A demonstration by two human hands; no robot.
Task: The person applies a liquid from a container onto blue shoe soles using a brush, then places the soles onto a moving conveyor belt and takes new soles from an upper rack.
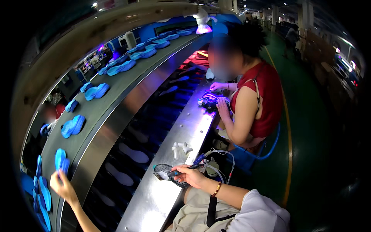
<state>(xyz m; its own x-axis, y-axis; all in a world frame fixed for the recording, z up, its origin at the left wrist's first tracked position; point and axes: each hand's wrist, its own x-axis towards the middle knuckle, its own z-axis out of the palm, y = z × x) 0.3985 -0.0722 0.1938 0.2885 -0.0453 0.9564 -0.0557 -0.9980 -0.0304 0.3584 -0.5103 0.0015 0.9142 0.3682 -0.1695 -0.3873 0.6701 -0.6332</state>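
My left hand (63,187) reaches over the upper belt at the left, fingers closed on the near end of a blue shoe sole (61,159). My right hand (189,176) grips a black-handled brush (174,173) with pale bristles, and a hose leads away from it. Under and around that brush lies a dark shoe sole (164,168) at the edge of the metal ledge; my right hand partly covers it. Whether the right fingers also touch that sole, I cannot tell.
Several blue soles (73,126) ride the green belt (101,113). On a lower rack lie pale insoles (133,153). White fittings (181,149) sit on the metal ledge (170,164). A seated co-worker (251,100) handles a shoe under purple light. A hose (233,164) loops beside my right hand.
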